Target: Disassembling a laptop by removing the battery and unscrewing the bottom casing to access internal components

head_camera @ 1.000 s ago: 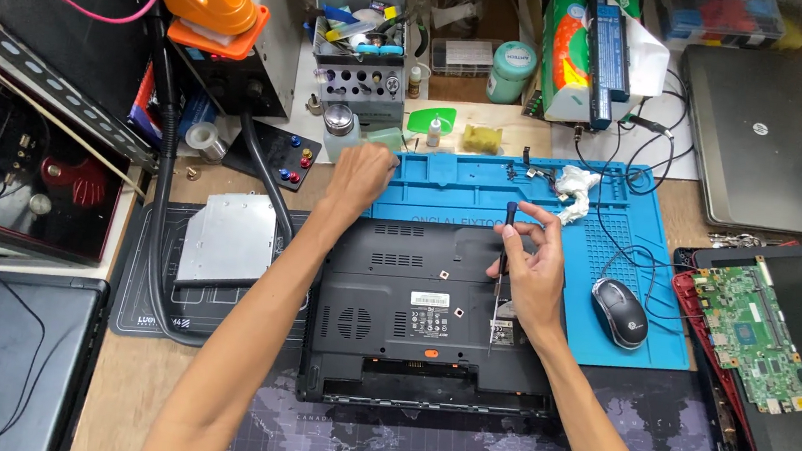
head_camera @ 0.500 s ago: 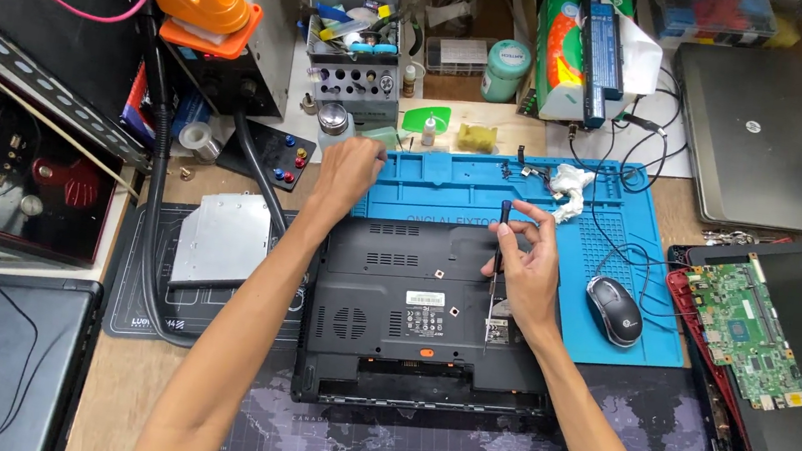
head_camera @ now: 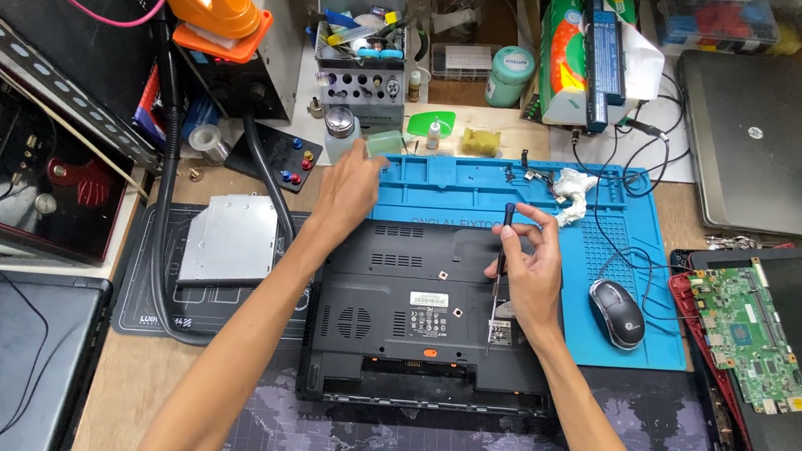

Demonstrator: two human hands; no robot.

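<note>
The right hand is pinched shut round a slim screwdriver — thumb and fingertips grip the black handle near its top, and the shaft runs straight down to a tip planted on the upturned underside of a black laptop. The tip meets the case at the right part of the base, beside an open bay; whether it sits in a screw head is too small to tell.

The left hand is stretched away from the laptop to the far left corner of the blue work mat, fingers loosely curled with the tips down at the mat's edge. Whether it has anything between them I cannot tell. Just beyond its fingertips stands a small pale green block, with a clear bottle next to it.

The laptop lies at the near middle of the bench, its far edge overlapping the mat. On the mat's right side sits a black mouse, and near the mat's far edge a crumpled white wipe. Left of the laptop lies a silver optical drive. At the bench's right edge a bare green circuit board rests in an opened red-rimmed laptop — well apart from both hands.
</note>
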